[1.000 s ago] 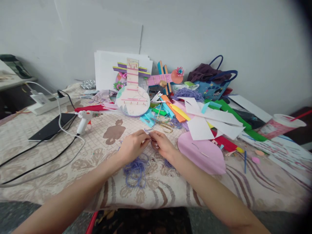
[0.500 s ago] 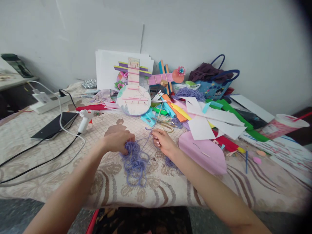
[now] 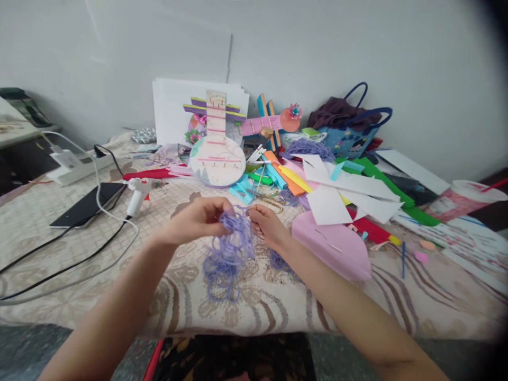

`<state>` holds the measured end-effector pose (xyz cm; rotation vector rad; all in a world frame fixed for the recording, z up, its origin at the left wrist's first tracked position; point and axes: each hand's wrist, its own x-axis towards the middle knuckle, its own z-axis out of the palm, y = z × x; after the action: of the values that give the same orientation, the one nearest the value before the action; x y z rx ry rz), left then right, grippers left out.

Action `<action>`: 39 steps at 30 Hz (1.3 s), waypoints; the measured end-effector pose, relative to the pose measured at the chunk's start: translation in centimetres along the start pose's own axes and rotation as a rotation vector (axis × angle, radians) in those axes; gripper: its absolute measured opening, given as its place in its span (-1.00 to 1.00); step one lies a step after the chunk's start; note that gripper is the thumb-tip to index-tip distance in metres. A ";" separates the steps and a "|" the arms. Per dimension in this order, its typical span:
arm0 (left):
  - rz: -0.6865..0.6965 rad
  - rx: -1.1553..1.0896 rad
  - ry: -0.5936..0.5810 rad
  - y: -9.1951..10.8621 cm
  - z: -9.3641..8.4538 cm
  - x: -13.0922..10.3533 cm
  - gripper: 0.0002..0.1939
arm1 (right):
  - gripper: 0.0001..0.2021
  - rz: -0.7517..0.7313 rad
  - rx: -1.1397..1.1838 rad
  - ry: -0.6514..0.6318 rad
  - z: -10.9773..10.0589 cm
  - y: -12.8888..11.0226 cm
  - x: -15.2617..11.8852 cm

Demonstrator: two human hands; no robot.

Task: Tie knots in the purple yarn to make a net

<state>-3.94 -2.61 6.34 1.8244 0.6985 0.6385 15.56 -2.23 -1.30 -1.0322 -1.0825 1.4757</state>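
A loose tangle of purple yarn (image 3: 234, 243) hangs from my left hand (image 3: 200, 219), whose fingers pinch its upper part. The lower loops rest on the patterned tablecloth. My right hand (image 3: 268, 225) is closed in a pinch on a strand of the same yarn, just right of the tangle. Another small heap of purple yarn (image 3: 280, 261) lies under my right wrist, partly hidden by it. Beyond my right hand are gold-handled scissors (image 3: 273, 202), partly covered. To the right of my forearm lies a pink sheet (image 3: 333, 246) with thin sticks on it.
A white glue gun (image 3: 137, 198), a black tablet (image 3: 88, 205) and cables lie at left by a power strip (image 3: 79, 168). Decorated cardboard instruments (image 3: 217, 161) stand at the back. Paper scraps (image 3: 349, 190), a blue bag (image 3: 349, 140) and a drink cup (image 3: 456, 198) crowd the right.
My left hand has lifted the top of the yarn tangle off the table and moved right, closer to my right hand. My right hand has barely moved.
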 end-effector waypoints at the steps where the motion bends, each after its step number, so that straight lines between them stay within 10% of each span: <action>1: 0.036 0.025 -0.046 0.3 1.1 0.2 -0.82 | -0.85 -0.010 -0.019 0.003 -0.1 0.0 0.0; 5: 0.133 0.269 -0.158 0.4 3.0 0.6 -0.71 | -0.86 -0.020 -0.057 0.000 -0.2 -0.2 0.0; 12: -0.041 0.324 0.371 -3.9 1.8 2.1 -0.77 | -0.82 0.013 -0.050 -0.022 0.2 -0.2 0.0; 21: -0.256 -0.419 0.346 -5.6 4.4 3.7 -0.78 | -0.82 -0.081 -0.187 -0.027 0.1 0.1 -0.2; 39: -0.275 -0.187 0.310 -6.1 3.6 3.6 -0.80 | -0.91 -0.351 -0.745 -0.085 -0.9 -0.1 -0.2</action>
<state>0.03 -0.46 -0.18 1.4387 1.0392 0.7821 16.45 -2.30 -1.37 -1.1940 -1.8405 0.8379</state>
